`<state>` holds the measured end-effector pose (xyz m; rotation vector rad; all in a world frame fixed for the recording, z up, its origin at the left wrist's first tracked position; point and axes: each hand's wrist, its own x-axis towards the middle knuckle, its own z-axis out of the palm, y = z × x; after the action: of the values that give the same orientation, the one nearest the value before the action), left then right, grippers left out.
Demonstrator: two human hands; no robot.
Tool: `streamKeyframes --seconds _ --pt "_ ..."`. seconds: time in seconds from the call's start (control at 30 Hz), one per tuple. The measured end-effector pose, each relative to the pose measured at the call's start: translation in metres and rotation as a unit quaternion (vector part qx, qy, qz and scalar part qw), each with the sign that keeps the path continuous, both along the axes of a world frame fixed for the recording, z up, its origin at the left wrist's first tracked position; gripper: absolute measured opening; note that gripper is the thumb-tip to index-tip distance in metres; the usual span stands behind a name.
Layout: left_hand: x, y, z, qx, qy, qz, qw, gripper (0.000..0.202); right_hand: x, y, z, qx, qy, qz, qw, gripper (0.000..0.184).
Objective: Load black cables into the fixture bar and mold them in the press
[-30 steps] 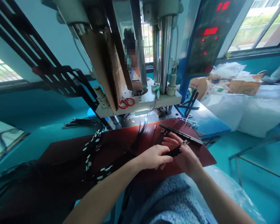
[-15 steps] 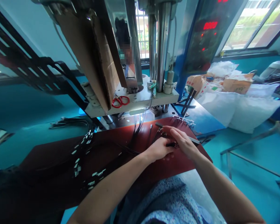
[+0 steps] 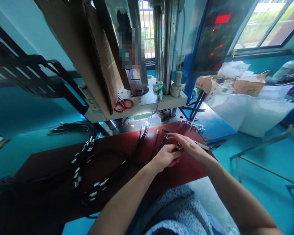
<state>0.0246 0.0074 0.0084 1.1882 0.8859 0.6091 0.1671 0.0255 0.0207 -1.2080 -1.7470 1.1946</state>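
Over the right part of the reddish-brown tabletop (image 3: 152, 174), my two hands are close together. My left hand (image 3: 165, 157) has its fingers curled in a pinch around something small and dark, mostly hidden. My right hand (image 3: 189, 147) arches over it from the right, fingers pressed together, with a small metallic piece at the fingertips; its thumb is hidden. Thin dark cables (image 3: 162, 142) run up to those fingertips. Just beyond lies a dark bar (image 3: 167, 130). A pale flat strip (image 3: 202, 145) sticks out behind my right hand.
A press with steel columns (image 3: 168, 49) stands ahead, red-handled scissors (image 3: 123, 105) on its plate. Black cables with white connectors (image 3: 75, 171) spread over the left side of the table. A control panel (image 3: 214, 39) is upper right; white sacks (image 3: 252, 114) and a metal frame (image 3: 238, 166) stand right.
My left hand has curled in tighter, and my right hand has shifted slightly, its fingers now lower over the left hand. The view has shifted a little.
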Motion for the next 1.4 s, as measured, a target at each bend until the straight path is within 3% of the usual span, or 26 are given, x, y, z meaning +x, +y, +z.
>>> streamKeyframes --seconds 0.07,0.1,0.17,0.23,0.27,0.3,0.37,0.43,0.5,0.57,0.63,0.73,0.9,1.1,1.3,1.4 --pt "-0.008 -0.002 0.000 -0.031 -0.023 0.028 0.999 0.018 0.018 -0.002 -0.004 0.039 -0.124 -0.017 0.991 0.043" --pt "-0.011 -0.002 0.000 -0.034 -0.029 0.039 0.998 0.019 0.028 -0.004 -0.006 0.070 -0.227 -0.037 0.971 0.041" --pt "-0.015 -0.003 0.002 -0.032 -0.036 0.050 0.998 0.023 0.043 -0.010 -0.009 0.110 -0.454 -0.059 0.883 0.037" --pt "-0.016 -0.004 0.002 -0.033 -0.045 0.050 0.997 0.027 0.052 -0.018 -0.011 0.121 -0.603 -0.055 0.787 0.028" --pt "-0.016 -0.004 0.003 -0.030 -0.047 0.050 0.997 0.028 0.054 -0.021 -0.012 0.118 -0.633 -0.048 0.763 0.024" --pt "-0.016 -0.005 0.003 -0.025 -0.044 0.050 0.997 0.028 0.055 -0.023 -0.013 0.111 -0.639 -0.044 0.760 0.020" --pt "-0.015 -0.007 0.005 -0.011 -0.028 0.048 0.998 0.026 0.055 -0.026 -0.016 0.079 -0.598 -0.040 0.797 0.010" --pt "-0.015 -0.009 0.006 -0.005 -0.005 0.046 0.999 0.024 0.056 -0.028 -0.020 0.037 -0.501 -0.052 0.863 0.001" --pt "-0.014 -0.011 0.007 -0.012 0.007 0.037 0.999 0.022 0.053 -0.033 -0.026 -0.022 -0.326 -0.071 0.942 0.007" --pt "-0.013 -0.011 0.008 -0.018 0.013 0.026 0.999 0.021 0.045 -0.041 -0.033 -0.094 -0.094 -0.091 0.987 0.010" --pt "-0.011 -0.011 0.007 -0.019 0.029 0.017 0.999 0.018 0.029 -0.051 -0.039 -0.130 0.103 -0.112 0.980 0.017" --pt "-0.006 -0.009 0.003 -0.023 0.059 0.027 0.998 0.012 0.003 -0.061 -0.046 -0.084 0.225 -0.154 0.958 0.028" --pt "-0.003 -0.008 0.000 -0.038 0.051 0.023 0.998 0.008 -0.014 -0.060 -0.051 -0.050 0.211 -0.199 0.956 0.038" --pt "-0.002 -0.007 0.002 -0.025 0.070 0.035 0.997 0.005 -0.015 -0.058 -0.046 -0.035 0.165 -0.197 0.966 0.035" --pt "-0.001 -0.008 -0.008 0.013 0.089 0.051 0.995 0.006 -0.018 -0.059 -0.048 -0.002 0.104 -0.185 0.977 0.036" --pt "-0.007 -0.007 -0.008 0.025 0.074 0.035 0.996 0.012 -0.017 -0.058 -0.049 -0.016 0.125 -0.174 0.977 0.036"
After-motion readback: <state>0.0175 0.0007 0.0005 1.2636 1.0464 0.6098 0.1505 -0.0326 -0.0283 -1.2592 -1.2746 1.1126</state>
